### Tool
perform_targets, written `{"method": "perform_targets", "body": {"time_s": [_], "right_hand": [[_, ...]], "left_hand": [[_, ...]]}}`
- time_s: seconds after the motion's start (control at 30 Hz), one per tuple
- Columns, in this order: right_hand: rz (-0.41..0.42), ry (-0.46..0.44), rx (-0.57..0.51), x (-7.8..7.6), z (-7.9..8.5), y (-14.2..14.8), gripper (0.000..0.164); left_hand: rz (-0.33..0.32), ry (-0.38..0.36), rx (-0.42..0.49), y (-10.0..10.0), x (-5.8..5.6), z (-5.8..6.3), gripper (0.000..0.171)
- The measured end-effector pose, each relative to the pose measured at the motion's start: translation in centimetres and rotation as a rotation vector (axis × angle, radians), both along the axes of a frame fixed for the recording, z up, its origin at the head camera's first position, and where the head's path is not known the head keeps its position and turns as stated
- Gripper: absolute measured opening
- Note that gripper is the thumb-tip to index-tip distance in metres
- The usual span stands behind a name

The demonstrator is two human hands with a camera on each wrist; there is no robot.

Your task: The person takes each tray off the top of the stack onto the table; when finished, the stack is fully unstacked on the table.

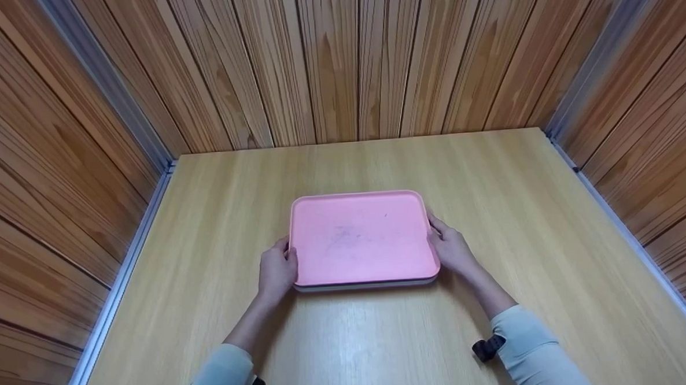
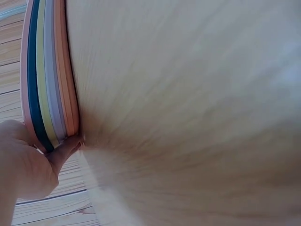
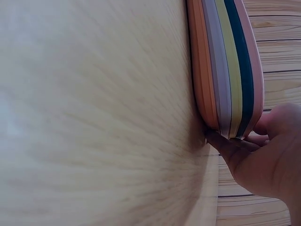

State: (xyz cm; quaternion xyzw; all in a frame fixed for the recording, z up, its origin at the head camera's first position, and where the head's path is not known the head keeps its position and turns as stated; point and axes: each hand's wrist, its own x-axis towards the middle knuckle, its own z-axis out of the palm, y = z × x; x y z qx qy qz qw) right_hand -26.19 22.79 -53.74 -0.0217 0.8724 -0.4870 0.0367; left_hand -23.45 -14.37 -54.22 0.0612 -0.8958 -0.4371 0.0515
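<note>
Reaching forward from pale blue sleeves, both hands meet a stack of flat rectangular plastic trays at the middle of the light wooden table (image 1: 523,208). At about seven o'clock of the stack, the left hand (image 1: 277,270) grips the left rim, thumb on top and fingers curled under the edge; its wrist view shows a fingertip (image 2: 66,148) tucked beneath the lowest tray. At about four o'clock, the right hand (image 1: 452,248) grips the right rim the same way, fingers (image 3: 230,146) hooked under the bottom edge and thumb above. The pink top tray (image 1: 359,238) faces up, bare. From the side, the stack of trays (image 3: 228,70) shows layered rims: orange lowest against the table, then grey, yellow-green, dark teal and pink. Farther off, at twelve o'clock, vertical wood-panelled walls (image 1: 337,59) close in the table on three sides.
</note>
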Motion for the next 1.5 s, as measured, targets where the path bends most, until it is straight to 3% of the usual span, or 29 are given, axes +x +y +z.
{"method": "perform_targets", "body": {"time_s": [0.23,0.53,0.67,1.0,1.2,1.5], "right_hand": [[-0.010,0.000,-0.009,0.2,-0.1,0.1,0.050],[-0.001,0.025,-0.001,0.0,-0.7,0.2,0.045],[0.000,0.014,0.001,0.0,-0.7,0.1,0.046],[0.010,0.009,-0.046,-0.1,-0.7,0.1,0.045],[0.017,-0.026,0.005,-0.3,-0.4,0.0,0.048],[0.012,0.004,0.036,-0.4,-0.1,-0.1,0.049]], "left_hand": [[-0.054,0.116,-0.102,-0.3,0.1,0.1,0.035],[-0.043,0.129,-0.051,-0.7,0.3,0.2,0.011],[-0.013,0.111,-0.019,-0.6,0.3,0.3,0.010],[0.024,0.051,-0.003,-0.8,0.1,0.8,0.026],[0.027,-0.012,0.036,-1.1,-0.1,1.1,0.028],[0.071,-0.045,0.127,-2.4,-0.2,1.2,0.032]]}}
